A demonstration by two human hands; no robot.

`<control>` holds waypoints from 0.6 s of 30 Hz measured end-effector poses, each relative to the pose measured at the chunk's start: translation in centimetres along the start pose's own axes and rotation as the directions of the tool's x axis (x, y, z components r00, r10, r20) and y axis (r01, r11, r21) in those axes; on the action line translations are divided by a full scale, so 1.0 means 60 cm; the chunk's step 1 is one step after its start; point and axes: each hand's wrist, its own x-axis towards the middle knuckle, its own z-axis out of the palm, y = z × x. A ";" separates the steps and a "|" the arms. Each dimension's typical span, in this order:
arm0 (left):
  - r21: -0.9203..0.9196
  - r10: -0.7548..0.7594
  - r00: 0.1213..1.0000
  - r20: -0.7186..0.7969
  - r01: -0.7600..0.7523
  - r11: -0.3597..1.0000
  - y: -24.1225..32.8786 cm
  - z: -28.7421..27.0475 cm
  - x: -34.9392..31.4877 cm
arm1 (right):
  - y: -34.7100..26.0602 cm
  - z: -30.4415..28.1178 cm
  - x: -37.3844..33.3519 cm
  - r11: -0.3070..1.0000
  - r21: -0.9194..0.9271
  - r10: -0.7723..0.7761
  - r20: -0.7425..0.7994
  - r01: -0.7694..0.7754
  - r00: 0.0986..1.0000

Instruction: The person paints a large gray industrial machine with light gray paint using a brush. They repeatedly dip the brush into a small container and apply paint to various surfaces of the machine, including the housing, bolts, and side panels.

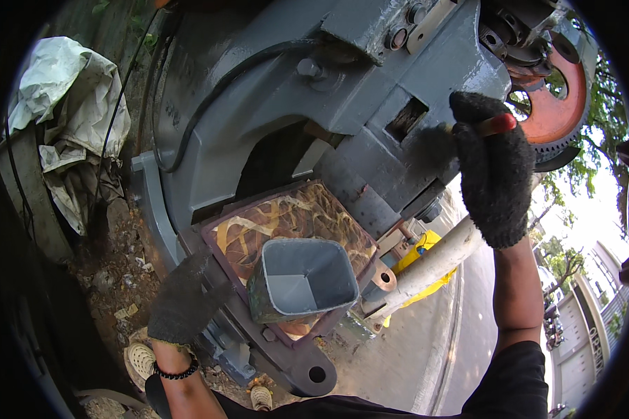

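Observation:
My right hand (496, 167), in a dark knitted glove, is closed round a paintbrush (501, 124); its red handle end sticks out past the fingers. Toward the grey painted machine body (370, 105), the brush's dark head is blurred, close to a square opening (407, 117). Whether the bristles touch the metal I cannot tell. My left hand (189, 297), gloved too, rests at the machine's lower edge with thumb and fingers apart, beside the patterned-topped platform (239, 241). On that platform stands a square-mouthed container (304, 279) with grey paint coating its inside.
An orange-red gear wheel (562, 98) sits at the upper right. A black cable (210, 105) curves over the machine. Below right are a pale pipe (433, 258) and something yellow (426, 251). Crumpled white sheeting (84, 105) lies at the left, above debris-strewn ground (112, 279).

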 end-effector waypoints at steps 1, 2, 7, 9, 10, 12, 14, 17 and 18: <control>0.003 -0.024 1.000 0.013 0.024 1.000 0.006 -0.004 0.001 | 0.000 -0.007 0.009 0.990 -0.081 -0.113 0.014 0.114 0.994; -0.035 -0.042 0.998 0.036 0.043 0.998 0.012 -0.007 0.002 | -0.001 -0.013 0.014 0.946 -0.188 -0.256 0.070 0.265 0.964; -0.021 -0.094 0.993 0.065 0.095 0.995 0.025 -0.013 0.007 | -0.020 0.038 -0.022 0.670 -0.298 -0.411 0.614 0.680 0.674; -0.038 -0.074 0.995 0.060 0.076 0.996 0.022 -0.011 0.005 | -0.034 0.080 -0.065 0.704 -0.126 -0.509 0.597 0.699 0.620; -0.011 -0.078 0.995 0.063 0.079 0.997 0.020 -0.010 0.002 | -0.040 0.095 -0.087 0.765 0.008 -0.493 0.651 0.644 0.578; -0.017 -0.040 0.999 0.027 0.040 0.999 0.018 -0.011 -0.005 | -0.053 0.113 -0.123 0.823 0.121 -0.500 0.618 0.555 0.606; -0.008 -0.032 0.999 0.028 0.032 0.999 0.016 -0.013 -0.007 | -0.053 0.113 -0.131 0.879 0.143 -0.445 0.587 0.454 0.677; -0.023 -0.035 0.998 0.048 0.036 0.999 0.017 -0.017 -0.011 | -0.043 0.089 -0.106 0.913 0.139 -0.402 0.458 0.383 0.793; -0.033 -0.033 0.998 0.048 0.034 0.999 0.017 -0.018 -0.011 | -0.038 0.080 -0.090 0.915 0.125 -0.401 0.395 0.384 0.827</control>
